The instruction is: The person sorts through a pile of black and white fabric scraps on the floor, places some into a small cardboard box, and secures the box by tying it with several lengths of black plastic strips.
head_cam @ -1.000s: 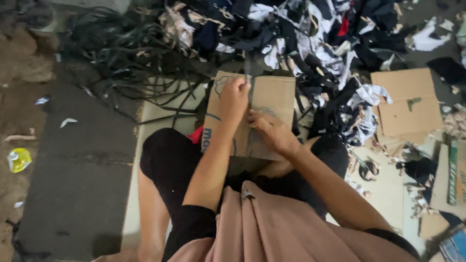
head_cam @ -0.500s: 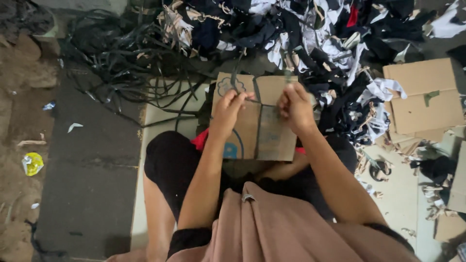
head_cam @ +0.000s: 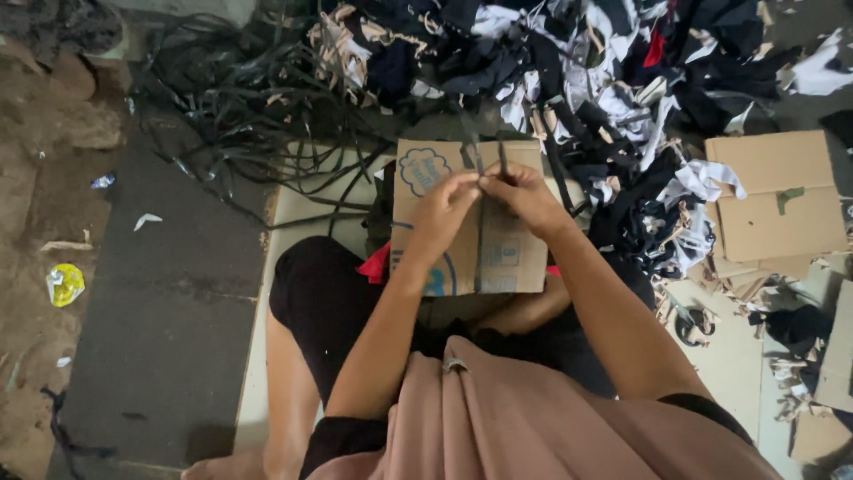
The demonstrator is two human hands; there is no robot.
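A flat brown cardboard piece (head_cam: pixel 511 258) with blue printing lies across my lap. Both hands meet over its upper middle. My left hand (head_cam: pixel 442 213) and my right hand (head_cam: pixel 522 196) pinch thin dark straps (head_cam: pixel 481 158) that run from the fingers up over the cardboard's top edge. One dark strap also runs down the middle of the cardboard. The fingertips of the two hands touch each other. A bit of red cloth (head_cam: pixel 377 264) shows under the cardboard's left side.
A tangle of black straps (head_cam: pixel 258 107) lies at upper left. A heap of dark and white fabric scraps (head_cam: pixel 604 71) fills the top. More cardboard pieces (head_cam: pixel 782 200) lie at right. A yellow wrapper (head_cam: pixel 65 284) lies on the dirt at left.
My hands moved from the cardboard's top corners to its upper middle and came together on the dark straps. The view shifted slightly.
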